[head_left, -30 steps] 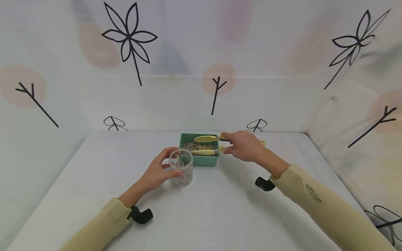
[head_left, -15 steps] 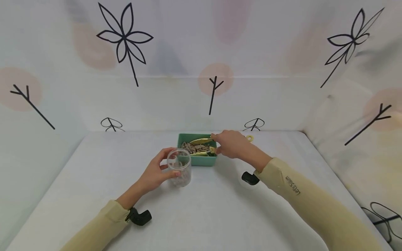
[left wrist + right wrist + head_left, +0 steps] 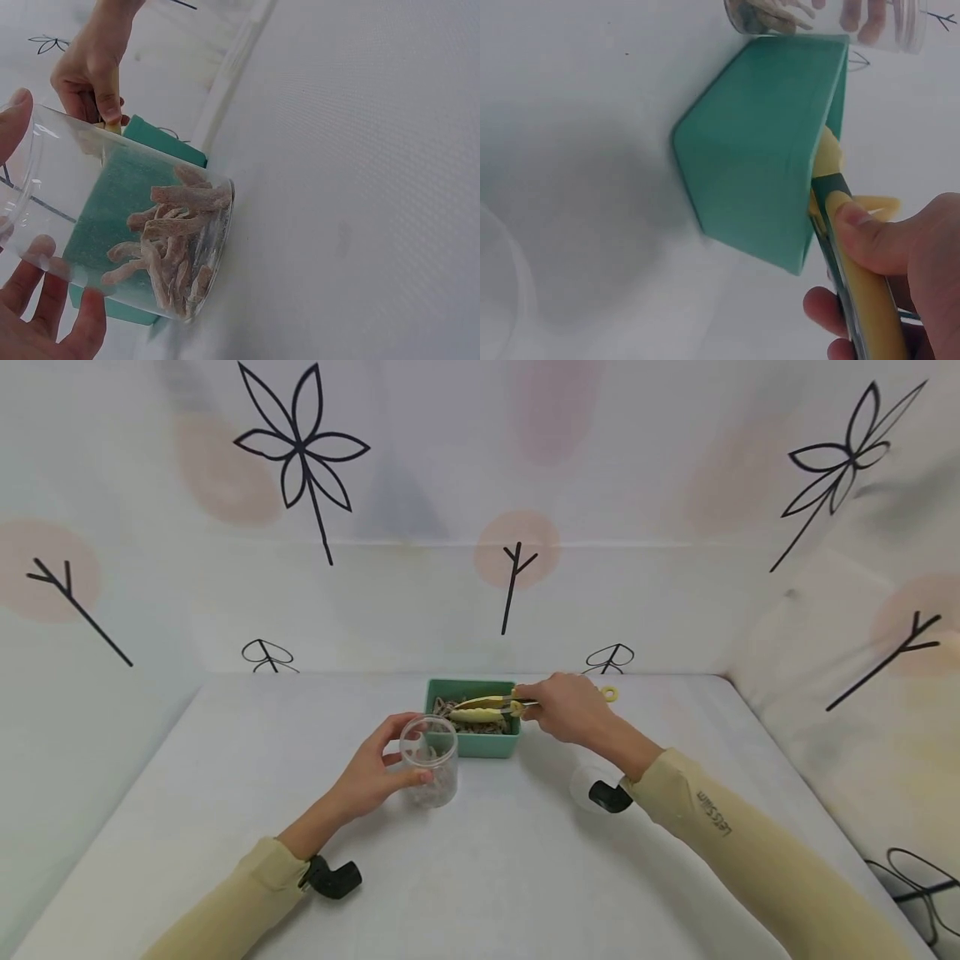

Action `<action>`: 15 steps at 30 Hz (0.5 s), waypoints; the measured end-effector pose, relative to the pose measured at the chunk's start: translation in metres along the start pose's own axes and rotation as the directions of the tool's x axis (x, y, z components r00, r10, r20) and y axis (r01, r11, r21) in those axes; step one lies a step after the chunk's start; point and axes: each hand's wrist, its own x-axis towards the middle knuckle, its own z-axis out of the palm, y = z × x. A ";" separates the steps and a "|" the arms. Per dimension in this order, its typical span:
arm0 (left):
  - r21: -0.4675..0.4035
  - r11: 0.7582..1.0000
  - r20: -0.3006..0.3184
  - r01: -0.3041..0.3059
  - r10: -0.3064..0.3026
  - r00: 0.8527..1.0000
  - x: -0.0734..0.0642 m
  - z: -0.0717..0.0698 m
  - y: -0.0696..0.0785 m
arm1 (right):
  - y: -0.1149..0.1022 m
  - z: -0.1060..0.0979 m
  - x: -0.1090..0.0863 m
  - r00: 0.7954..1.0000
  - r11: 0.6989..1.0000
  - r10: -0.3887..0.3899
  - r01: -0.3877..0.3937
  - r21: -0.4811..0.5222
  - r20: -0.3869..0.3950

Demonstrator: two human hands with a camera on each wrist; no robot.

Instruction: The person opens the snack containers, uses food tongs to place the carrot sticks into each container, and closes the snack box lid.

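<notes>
My left hand point(image 3: 371, 768) grips a clear jar point(image 3: 442, 772) around its side, in front of a green box point(image 3: 489, 745). In the left wrist view, several brownish, dusty stick-like pieces point(image 3: 184, 225) lie at the jar's bottom. My right hand point(image 3: 566, 706) holds yellow-tipped tongs point(image 3: 477, 716) from above at the box's right side. The tongs' heads are over the box, drawn close together; whether they pinch a piece is too small to tell. More of the brownish pieces point(image 3: 442, 705) lie in the box. In the right wrist view, the box wall point(image 3: 742, 157) hides the tong tips.
A clear round lid point(image 3: 585, 787) lies on the white table point(image 3: 480, 877), below the right wrist. Black wrist mounts point(image 3: 333, 880) stick out under both sleeves. Patterned cloth walls point(image 3: 405, 602) close in the back and sides.
The spread tongs went down into the box as my right hand moved left, then rose slightly and back right with their heads closer together. My left hand and the jar stay in place.
</notes>
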 end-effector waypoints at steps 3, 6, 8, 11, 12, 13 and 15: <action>0.001 1.000 -0.001 0.001 -0.001 1.000 0.000 0.000 0.000 | 0.002 -0.003 -0.001 1.000 1.000 0.023 -0.023 0.013 -0.001; 0.003 1.000 -0.002 0.005 -0.005 1.000 0.000 0.001 0.000 | 0.004 -0.009 -0.003 0.998 0.997 0.066 -0.066 0.044 -0.003; 0.003 1.000 -0.004 0.007 -0.007 1.000 0.000 0.000 -0.001 | 0.007 -0.014 -0.004 0.995 0.993 0.101 -0.100 0.067 -0.001; 0.007 1.000 -0.006 0.009 -0.009 1.000 0.000 0.000 -0.001 | 0.010 -0.021 -0.007 0.990 0.984 0.139 -0.137 0.111 -0.003; 0.007 1.000 -0.006 0.009 -0.009 1.000 0.000 0.000 -0.002 | 0.012 -0.023 -0.008 0.989 0.981 0.147 -0.145 0.125 -0.005; 0.008 1.000 -0.006 0.010 -0.010 1.000 0.000 0.000 -0.002 | 0.013 -0.025 -0.008 0.988 0.980 0.153 -0.150 0.133 -0.010; 0.010 1.000 -0.007 0.012 -0.012 1.000 0.000 0.000 -0.002 | 0.015 -0.027 -0.010 0.988 0.977 0.152 -0.146 0.157 -0.027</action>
